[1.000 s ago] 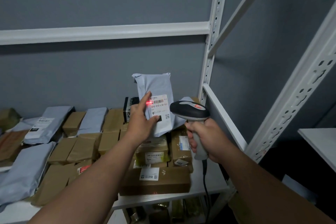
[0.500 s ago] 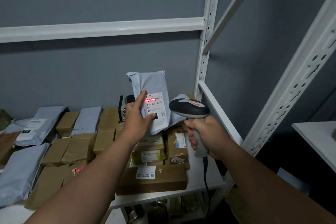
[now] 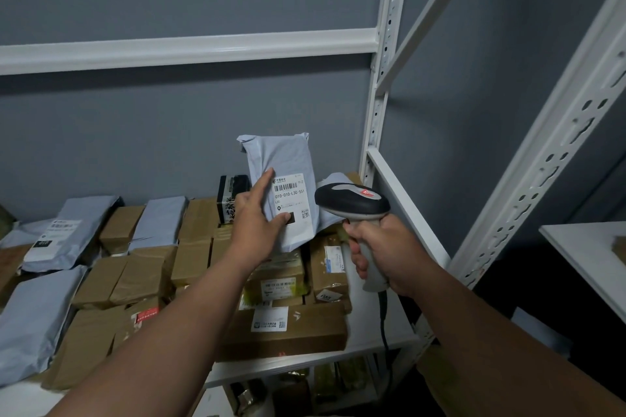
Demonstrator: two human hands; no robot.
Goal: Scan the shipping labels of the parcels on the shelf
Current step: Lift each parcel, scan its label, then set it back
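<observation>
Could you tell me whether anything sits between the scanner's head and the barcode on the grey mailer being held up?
Nothing visible does. The left hand holds the grey mailer by its left edge, thumb below the barcode on the shipping label. The scanner, gripped by the right hand, faces the label across open space.

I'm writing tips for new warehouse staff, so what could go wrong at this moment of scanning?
1. The left hand holds the upright grey plastic mailer bag with its thumb near the white shipping label; a slip could cover the barcode.
2. The grey-and-black handheld scanner in the right hand shows no red line on the label, so the scan may miss.
</observation>
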